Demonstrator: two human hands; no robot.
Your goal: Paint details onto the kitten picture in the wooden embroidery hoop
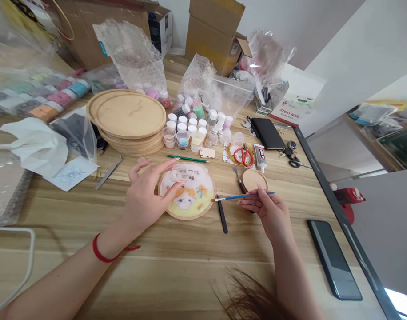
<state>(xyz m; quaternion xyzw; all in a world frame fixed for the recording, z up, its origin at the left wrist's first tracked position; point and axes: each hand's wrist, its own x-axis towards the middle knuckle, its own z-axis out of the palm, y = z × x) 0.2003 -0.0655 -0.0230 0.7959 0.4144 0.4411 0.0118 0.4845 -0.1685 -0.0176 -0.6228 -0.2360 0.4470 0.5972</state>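
Note:
My left hand (152, 184) pinches a small clear round cup or lid (180, 173) between thumb and fingers, over the upper part of a round wooden plate. The plate (187, 218) carries a coloured picture with white, yellow and orange areas and some dark lettering. In my right hand (268, 209) is a slim blue paintbrush (240, 196), held nearly level, its bristles at the plate's right edge. Black tweezers (222, 216) lie just below the brush. A small round wooden disc (254, 180) and a palette knife (238, 179) are beyond my right hand.
Stacked wooden plates (126, 113) stand at the back left beside white-lidded jars (182, 126). A green pencil (188, 158), red-handled scissors (243, 155) and a glue tube (260, 156) lie behind the picture. A phone (333, 258) rests near the table's right edge.

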